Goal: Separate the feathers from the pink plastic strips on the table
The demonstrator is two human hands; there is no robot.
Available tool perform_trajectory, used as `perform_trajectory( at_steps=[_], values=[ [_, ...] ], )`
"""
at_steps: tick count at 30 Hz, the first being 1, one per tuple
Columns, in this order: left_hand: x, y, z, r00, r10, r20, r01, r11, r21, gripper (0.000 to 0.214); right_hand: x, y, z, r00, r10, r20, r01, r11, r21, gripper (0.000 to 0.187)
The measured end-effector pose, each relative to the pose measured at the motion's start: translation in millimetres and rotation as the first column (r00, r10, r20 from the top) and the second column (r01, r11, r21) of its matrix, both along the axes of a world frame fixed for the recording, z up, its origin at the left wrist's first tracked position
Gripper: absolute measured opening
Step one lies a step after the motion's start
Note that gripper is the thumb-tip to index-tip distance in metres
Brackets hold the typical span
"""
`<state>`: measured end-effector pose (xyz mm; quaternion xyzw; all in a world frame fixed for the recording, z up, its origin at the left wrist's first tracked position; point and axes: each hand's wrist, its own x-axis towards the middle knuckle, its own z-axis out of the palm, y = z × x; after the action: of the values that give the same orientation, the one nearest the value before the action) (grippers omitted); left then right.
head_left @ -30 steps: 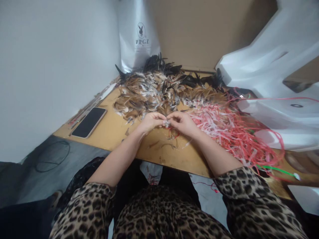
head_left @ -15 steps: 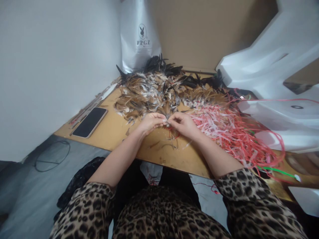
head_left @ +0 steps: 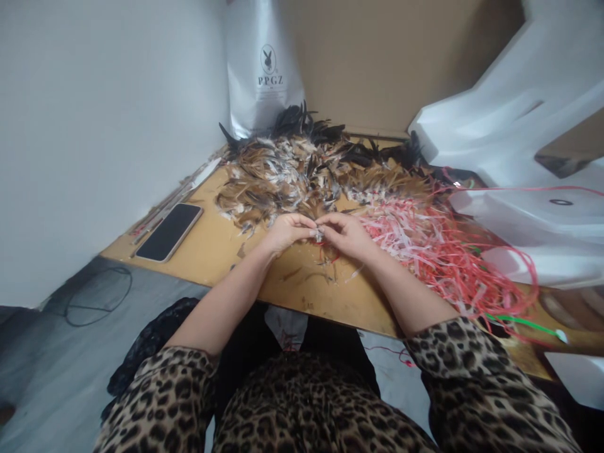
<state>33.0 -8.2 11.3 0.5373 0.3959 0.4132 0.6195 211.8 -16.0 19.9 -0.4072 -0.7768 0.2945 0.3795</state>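
My left hand [head_left: 287, 230] and my right hand [head_left: 348, 234] meet over the wooden table [head_left: 214, 244], fingertips pinched together on a small pale feather bundle [head_left: 318, 234] between them. Both hands are closed in a pinch. Just behind them lies a wide pile of brown, white and black feathers [head_left: 302, 170]. A heap of red and pink plastic strips [head_left: 434, 248] spreads to the right of my right hand. A few loose feathers lie on the table under my wrists.
A black phone [head_left: 168, 231] lies at the table's left edge beside thin sticks. A silver bag [head_left: 262, 63] leans against the cardboard back wall. White foam blocks [head_left: 523, 126] stand at the right. A green strip [head_left: 523, 322] lies near the front right edge.
Almost nothing has changed; my fingers shift slightly on the small bundle while both hands stay in the same place.
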Motion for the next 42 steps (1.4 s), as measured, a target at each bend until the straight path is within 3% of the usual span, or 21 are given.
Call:
perform_trajectory(
  at_steps=[6, 10, 13, 16, 21, 28, 36, 42],
  values=[
    [7, -3, 2.9, 0.997, 0.080, -0.010, -0.079, 0.994, 0.075, 0.023, -1, -2, 2.9, 0.986, -0.060, 0.156, 0.042, 0.992, 0.116, 0.019],
    [11, -3, -4.8, 0.983, 0.162, -0.090, -0.136, 0.961, 0.241, 0.018, -2, -2, 2.1, 0.981, -0.112, 0.161, 0.102, 0.993, 0.067, 0.018],
    [12, -2, -12.4, 0.961, 0.238, -0.140, -0.161, 0.896, 0.413, 0.015, -4, 0, -1.2, 0.983, -0.138, 0.124, 0.139, 0.990, -0.001, 0.018],
    [13, -3, -15.0, 0.944, 0.285, -0.168, -0.168, 0.849, 0.500, 0.013, -4, 2, -4.6, 0.988, -0.150, 0.036, 0.153, 0.981, -0.118, 0.019],
    [14, -8, -10.1, 0.944, 0.274, -0.183, -0.156, 0.862, 0.482, 0.013, 0, 6, -3.1, 0.991, -0.090, -0.104, 0.046, 0.929, -0.367, 0.022],
    [16, -8, -11.2, 0.956, 0.196, -0.218, -0.080, 0.890, 0.449, 0.016, 8, 14, -5.5, 0.990, -0.020, -0.139, -0.053, 0.862, -0.505, 0.023],
    [15, -6, -15.8, 0.963, 0.190, -0.191, -0.085, 0.887, 0.455, 0.013, 6, 13, 1.2, 0.984, -0.016, -0.177, -0.085, 0.832, -0.548, 0.015],
    [17, -7, -11.6, 0.980, 0.175, -0.091, -0.139, 0.940, 0.311, 0.018, 1, 8, 3.0, 0.978, -0.081, -0.190, -0.031, 0.853, -0.521, 0.009]
  ],
)
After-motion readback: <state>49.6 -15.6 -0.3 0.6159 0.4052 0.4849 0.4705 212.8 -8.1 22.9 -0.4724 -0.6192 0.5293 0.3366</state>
